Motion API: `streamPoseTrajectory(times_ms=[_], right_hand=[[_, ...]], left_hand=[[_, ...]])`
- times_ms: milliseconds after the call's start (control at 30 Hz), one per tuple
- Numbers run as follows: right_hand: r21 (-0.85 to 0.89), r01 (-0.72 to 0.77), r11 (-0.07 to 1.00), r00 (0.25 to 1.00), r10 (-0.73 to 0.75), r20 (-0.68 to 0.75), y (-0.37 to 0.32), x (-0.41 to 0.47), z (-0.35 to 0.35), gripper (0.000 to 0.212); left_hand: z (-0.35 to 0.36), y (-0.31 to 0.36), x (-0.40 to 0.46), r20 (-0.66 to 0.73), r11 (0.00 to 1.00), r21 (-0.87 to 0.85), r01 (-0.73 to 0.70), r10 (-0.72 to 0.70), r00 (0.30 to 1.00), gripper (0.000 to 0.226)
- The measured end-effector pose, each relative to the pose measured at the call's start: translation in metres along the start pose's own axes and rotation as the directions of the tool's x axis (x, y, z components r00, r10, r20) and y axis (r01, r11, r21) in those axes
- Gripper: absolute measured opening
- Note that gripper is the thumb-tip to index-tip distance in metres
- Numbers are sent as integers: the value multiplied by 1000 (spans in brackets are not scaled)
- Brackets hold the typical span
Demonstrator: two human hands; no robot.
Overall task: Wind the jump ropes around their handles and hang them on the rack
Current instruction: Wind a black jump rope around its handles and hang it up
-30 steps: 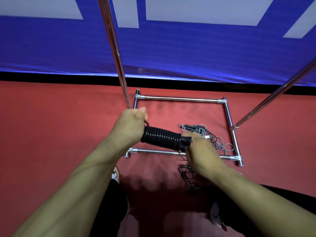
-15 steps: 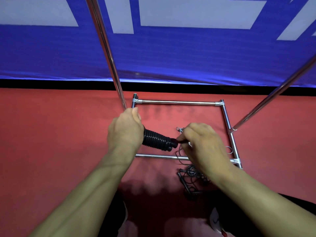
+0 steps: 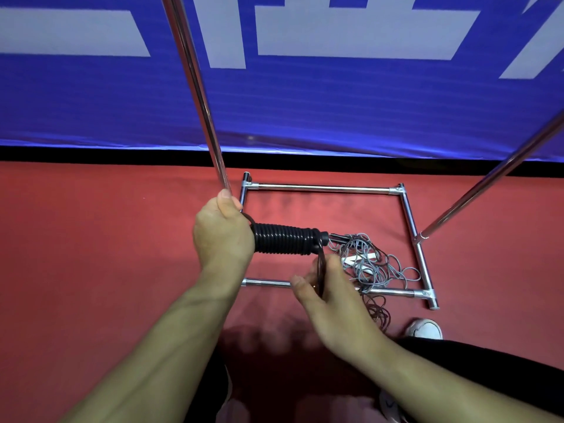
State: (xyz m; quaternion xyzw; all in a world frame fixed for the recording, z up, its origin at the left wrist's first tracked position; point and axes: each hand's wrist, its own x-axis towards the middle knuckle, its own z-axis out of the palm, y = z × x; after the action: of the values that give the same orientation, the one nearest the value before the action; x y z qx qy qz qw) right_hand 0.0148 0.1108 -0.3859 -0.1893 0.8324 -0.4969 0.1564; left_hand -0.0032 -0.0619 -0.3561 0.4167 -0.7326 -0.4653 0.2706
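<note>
One blue banner (image 3: 305, 111) with pale blocks fills the far wall above the red floor (image 3: 91, 254). One chrome rack (image 3: 323, 188) stands on that floor: a rectangular base of four tubes and two uprights rising out of view. Two forearms reach in from below. The left hand (image 3: 222, 239) is curled tight round one end of a pair of handles, with one black jump rope (image 3: 283, 243) wound round them in close coils; the bundle is held level in the air above the rack base. The right hand (image 3: 326, 291) pinches one loose strand of that black rope just below the bundle's right end. One tangle of grey jump ropes (image 3: 375, 267) lies inside the base; how many I cannot tell. A thin dark cord (image 3: 380, 312) trails over the near tube. Two white shoes (image 3: 425, 329) show low right
</note>
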Motion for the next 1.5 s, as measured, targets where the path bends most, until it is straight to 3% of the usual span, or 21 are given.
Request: streamPoseTrajectory(times_ms=[67, 167, 267, 333, 400, 533, 667, 800, 900, 1033, 1100, 1233, 1267, 1333, 1400, 1500], right_hand=[[-19, 9, 1000, 994, -6, 110, 2, 0, 0, 3], [-14, 63, 998, 977, -59, 203, 8, 8, -2, 19], [305, -175, 936, 973, 115, 202, 7, 16, 1, 25], [388, -172, 905, 985, 154, 79, 8, 20, 1, 30], [301, -82, 950, 995, 94, -26, 10, 18, -4, 28], [136, 44, 990, 996, -32, -86, 11, 10, -4, 40], [17, 48, 999, 998, -47, -42, 12, 17, -4, 20], [-15, 96, 995, 995, -96, 1, 18, 25, -7, 17], [220, -37, 975, 997, 21, 76, 12, 23, -2, 20], [601, -244, 761, 969, 169, 180, 3, 21, 1, 5], [686, -287, 669, 958, 189, 217, 5, 23, 1, 24], [730, -225, 645, 974, 161, 158, 3, 27, 0, 75], [752, -191, 631, 981, 141, 131, 1, 27, -2, 75], [809, -135, 573, 989, 123, 78, -3, 29, -5, 55], [827, -123, 549, 987, 152, 46, -8, 30, -7, 48], [818, -123, 562, 982, 187, 19, -12, 31, -7, 33]], left_hand=[[-2, -1, 1, -11, 1000, -25, -4, 3, 1000, 42], [-7, 0, 4, -18, 999, -39, 10, -11, 1000, 44], [-9, 3, 4, -16, 1000, -29, 10, -11, 1000, 44], [-9, 2, 4, -24, 999, -38, 17, -18, 1000, 44], [-11, 0, 8, -41, 997, -64, 44, -47, 998, 44], [-13, 3, 9, -47, 992, -88, 89, -93, 995, 45], [-12, 7, 4, -29, 994, -86, 73, -76, 997, 45], [-9, 4, 4, 12, 988, -107, 115, -114, 993, 44], [-7, 3, 2, 35, 986, -93, 137, -135, 990, 45], [-7, 6, -2, 51, 982, -69, 174, -171, 984, 44], [-6, 8, -6, 90, 979, -68, 193, -187, 978, 44], [-1, 12, -18, 181, 931, -143, 336, -309, 934, 41], [-1, 13, -20, 212, 900, -165, 405, -368, 905, 39], [-2, 14, -24, 292, 820, -189, 541, -479, 828, 34], [-2, 14, -26, 327, 793, -185, 581, -508, 797, 32], [0, 11, -24, 202, 916, -180, 358, -322, 925, 39]])
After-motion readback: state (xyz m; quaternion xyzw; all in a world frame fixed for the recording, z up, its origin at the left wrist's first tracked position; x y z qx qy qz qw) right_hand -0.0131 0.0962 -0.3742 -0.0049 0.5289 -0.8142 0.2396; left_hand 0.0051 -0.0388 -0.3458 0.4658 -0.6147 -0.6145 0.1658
